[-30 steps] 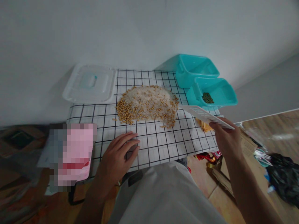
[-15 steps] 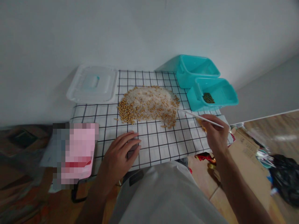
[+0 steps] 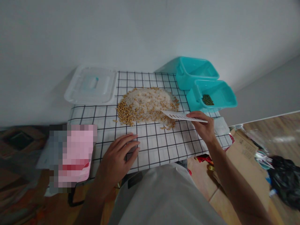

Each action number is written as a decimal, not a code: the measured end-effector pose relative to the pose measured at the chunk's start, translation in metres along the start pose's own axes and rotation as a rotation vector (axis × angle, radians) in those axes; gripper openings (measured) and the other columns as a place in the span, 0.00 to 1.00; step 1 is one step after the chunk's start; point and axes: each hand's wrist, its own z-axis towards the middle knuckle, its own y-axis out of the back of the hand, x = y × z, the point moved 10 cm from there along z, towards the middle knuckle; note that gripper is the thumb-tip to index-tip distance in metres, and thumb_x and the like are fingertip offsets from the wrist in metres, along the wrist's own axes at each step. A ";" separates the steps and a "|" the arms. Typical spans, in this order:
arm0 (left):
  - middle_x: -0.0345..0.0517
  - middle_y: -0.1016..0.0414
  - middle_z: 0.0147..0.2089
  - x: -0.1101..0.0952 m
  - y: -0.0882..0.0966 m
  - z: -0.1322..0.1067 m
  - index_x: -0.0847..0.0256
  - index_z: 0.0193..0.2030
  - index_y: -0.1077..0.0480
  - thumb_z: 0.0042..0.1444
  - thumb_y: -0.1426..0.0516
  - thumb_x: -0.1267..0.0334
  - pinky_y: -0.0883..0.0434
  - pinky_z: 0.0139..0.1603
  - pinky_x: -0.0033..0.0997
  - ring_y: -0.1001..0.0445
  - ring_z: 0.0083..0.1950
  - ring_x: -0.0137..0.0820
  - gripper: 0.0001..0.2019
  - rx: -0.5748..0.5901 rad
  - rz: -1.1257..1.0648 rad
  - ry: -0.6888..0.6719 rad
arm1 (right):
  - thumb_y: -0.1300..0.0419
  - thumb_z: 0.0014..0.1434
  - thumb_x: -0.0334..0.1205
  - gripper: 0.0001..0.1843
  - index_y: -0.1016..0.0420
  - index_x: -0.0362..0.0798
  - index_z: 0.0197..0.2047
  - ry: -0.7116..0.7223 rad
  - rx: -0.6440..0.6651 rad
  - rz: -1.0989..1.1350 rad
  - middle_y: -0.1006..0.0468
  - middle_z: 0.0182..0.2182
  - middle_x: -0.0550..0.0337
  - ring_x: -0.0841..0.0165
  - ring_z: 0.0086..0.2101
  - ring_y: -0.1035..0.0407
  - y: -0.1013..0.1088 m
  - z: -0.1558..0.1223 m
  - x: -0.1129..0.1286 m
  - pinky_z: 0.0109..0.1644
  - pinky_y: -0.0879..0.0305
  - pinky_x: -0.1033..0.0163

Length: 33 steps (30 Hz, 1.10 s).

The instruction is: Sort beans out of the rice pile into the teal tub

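Note:
A heap of white rice mixed with yellow soybeans lies on the white, black-gridded tablecloth. My right hand is closed on a flat white perforated card, held almost level with its far end over the right edge of the heap. My left hand rests flat on the cloth near the front edge, fingers spread, holding nothing.
Two teal tubs stand at the back right; the nearer tub holds some green beans, the farther tub looks bare. A clear plastic lid lies at the back left. A pink blurred patch sits front left. Clutter covers the floor at right.
My right hand has carried the white card leftward and down, from beside the nearer teal tub to the heap's right edge, turning it flatter. My left hand has stayed put.

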 end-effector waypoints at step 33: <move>0.44 0.21 0.57 -0.070 0.015 0.111 0.55 0.59 0.30 0.64 0.42 0.59 0.28 0.62 0.39 0.23 0.58 0.36 0.18 -0.044 0.029 -0.112 | 0.41 0.58 0.34 0.12 0.20 0.53 0.43 -0.059 0.183 0.032 0.18 0.42 0.60 0.63 0.43 0.26 0.000 0.004 0.027 0.50 0.32 0.58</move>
